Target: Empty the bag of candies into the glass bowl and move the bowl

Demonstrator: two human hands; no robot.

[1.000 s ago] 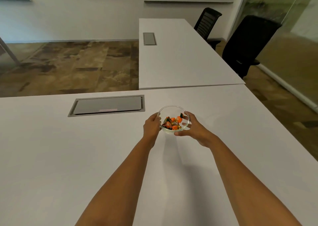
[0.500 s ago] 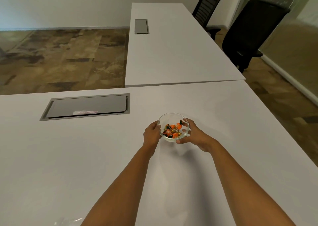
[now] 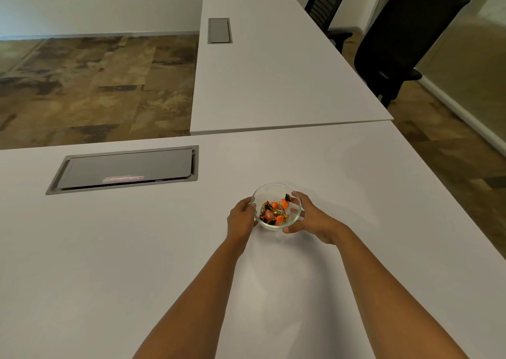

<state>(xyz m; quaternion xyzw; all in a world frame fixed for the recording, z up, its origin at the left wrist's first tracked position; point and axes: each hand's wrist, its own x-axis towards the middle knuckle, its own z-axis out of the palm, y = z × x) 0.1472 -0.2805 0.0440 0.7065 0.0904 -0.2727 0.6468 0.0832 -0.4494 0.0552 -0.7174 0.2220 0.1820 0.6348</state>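
A small clear glass bowl (image 3: 273, 191) is on the white table (image 3: 109, 249), right of centre. Several orange and dark wrapped candies (image 3: 275, 212) lie in its bottom. My left hand (image 3: 241, 219) cups the bowl's left wall. My right hand (image 3: 312, 219) wraps its right wall, thumb near the front and fingers showing through the glass. Whether the bowl rests on the table or is held just above it, I cannot tell. No candy bag is in view.
A grey cable hatch (image 3: 126, 169) is set into the table at the left, behind the bowl. A second white table (image 3: 273, 65) butts on at the back. Two black office chairs (image 3: 397, 38) stand at the right, by a glass wall.
Both hands stay on the bowl, and my view has tilted down and shifted, so the hatch now appears further left. The clear scrap at the bottom edge half a second ago is out of view.
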